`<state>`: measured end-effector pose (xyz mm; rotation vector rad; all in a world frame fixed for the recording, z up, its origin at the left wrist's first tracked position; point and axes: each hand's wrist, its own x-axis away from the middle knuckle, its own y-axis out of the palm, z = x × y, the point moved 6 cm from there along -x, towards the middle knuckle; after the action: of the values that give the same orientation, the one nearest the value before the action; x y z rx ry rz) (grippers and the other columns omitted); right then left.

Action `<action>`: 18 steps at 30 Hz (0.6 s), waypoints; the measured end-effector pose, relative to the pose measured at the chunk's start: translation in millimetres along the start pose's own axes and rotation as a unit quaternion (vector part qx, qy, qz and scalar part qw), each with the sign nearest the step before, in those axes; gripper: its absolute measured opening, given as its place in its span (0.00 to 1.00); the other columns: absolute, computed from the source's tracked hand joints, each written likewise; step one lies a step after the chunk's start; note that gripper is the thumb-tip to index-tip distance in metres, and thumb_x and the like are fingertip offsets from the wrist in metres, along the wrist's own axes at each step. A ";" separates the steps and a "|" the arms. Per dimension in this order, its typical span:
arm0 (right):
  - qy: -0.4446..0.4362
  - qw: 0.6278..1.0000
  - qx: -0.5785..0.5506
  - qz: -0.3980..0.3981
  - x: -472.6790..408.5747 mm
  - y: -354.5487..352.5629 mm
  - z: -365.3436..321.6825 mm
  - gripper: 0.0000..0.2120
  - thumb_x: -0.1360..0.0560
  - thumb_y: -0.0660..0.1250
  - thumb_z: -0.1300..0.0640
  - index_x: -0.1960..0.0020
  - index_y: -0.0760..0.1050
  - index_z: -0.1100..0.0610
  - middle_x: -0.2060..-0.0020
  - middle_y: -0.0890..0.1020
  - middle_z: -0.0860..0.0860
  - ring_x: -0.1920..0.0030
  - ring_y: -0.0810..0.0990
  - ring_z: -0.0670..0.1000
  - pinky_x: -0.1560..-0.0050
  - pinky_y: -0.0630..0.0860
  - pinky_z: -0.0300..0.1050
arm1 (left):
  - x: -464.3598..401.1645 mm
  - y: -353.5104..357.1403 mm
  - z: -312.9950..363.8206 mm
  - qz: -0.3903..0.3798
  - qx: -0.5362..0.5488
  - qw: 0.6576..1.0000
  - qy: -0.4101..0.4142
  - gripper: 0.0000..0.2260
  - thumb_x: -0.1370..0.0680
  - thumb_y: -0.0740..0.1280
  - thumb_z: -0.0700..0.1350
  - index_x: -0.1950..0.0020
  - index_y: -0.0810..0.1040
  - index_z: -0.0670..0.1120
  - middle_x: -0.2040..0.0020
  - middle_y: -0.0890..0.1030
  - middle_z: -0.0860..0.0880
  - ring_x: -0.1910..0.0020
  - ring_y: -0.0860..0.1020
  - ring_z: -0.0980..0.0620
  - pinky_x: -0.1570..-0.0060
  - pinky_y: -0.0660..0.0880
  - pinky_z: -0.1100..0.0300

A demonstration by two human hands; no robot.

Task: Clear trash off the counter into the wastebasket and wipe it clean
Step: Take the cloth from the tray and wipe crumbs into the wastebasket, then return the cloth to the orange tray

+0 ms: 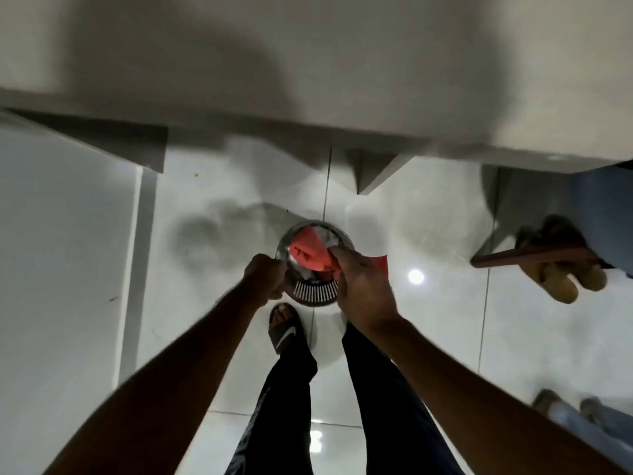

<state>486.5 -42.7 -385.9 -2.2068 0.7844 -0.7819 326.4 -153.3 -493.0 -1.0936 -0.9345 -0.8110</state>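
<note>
A small round wastebasket (313,292) with slotted sides stands on the white tiled floor below me, with crumpled trash inside. My left hand (265,279) is closed on its left rim. My right hand (363,289) hovers over the right rim, gripping a red cloth (310,253) that hangs over the basket's mouth; one red corner sticks out to the right of the hand. The pale counter (308,63) fills the top of the view, its front edge just beyond the basket. The picture is blurred.
My feet in dark trousers and a black slide sandal (286,329) stand just behind the basket. Another person's shoes (565,269) and a brown stick (534,258) are at the right. A white cabinet face (61,252) stands at the left.
</note>
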 end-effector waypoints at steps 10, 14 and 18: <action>-0.070 0.993 -0.034 0.086 86.0 -131.5 -146.7 0.26 0.26 0.62 0.68 0.28 0.70 0.60 0.28 0.73 0.54 0.28 0.72 0.52 0.28 0.69 0.47 | 281.5 -100.4 122.2 -0.169 0.000 0.965 0.202 0.20 0.28 0.68 0.63 0.57 0.86 0.46 0.60 0.88 0.45 0.61 0.87 0.48 0.65 0.85 0.57; -0.005 0.988 -0.074 0.133 116.5 -180.2 -193.5 0.25 0.21 0.63 0.61 0.24 0.64 0.58 0.27 0.71 0.54 0.27 0.70 0.52 0.28 0.68 0.49 | 393.7 -129.4 165.0 -0.061 -0.165 0.896 0.408 0.04 0.32 0.71 0.46 0.62 0.82 0.46 0.65 0.83 0.48 0.68 0.82 0.50 0.65 0.81 0.54; 0.040 0.963 -0.186 0.190 130.7 -227.0 -215.9 0.40 0.30 0.74 0.48 0.24 0.58 0.53 0.30 0.73 0.51 0.31 0.74 0.52 0.35 0.74 0.51 | 490.0 -145.2 207.8 -0.032 -0.357 0.772 0.525 0.10 0.31 0.68 0.49 0.67 0.76 0.44 0.70 0.78 0.50 0.68 0.77 0.49 0.67 0.72 0.57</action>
<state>488.7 -79.4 -48.5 -2.2437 1.4418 -0.5665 345.2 -33.7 45.2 -0.9791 0.3486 -1.6631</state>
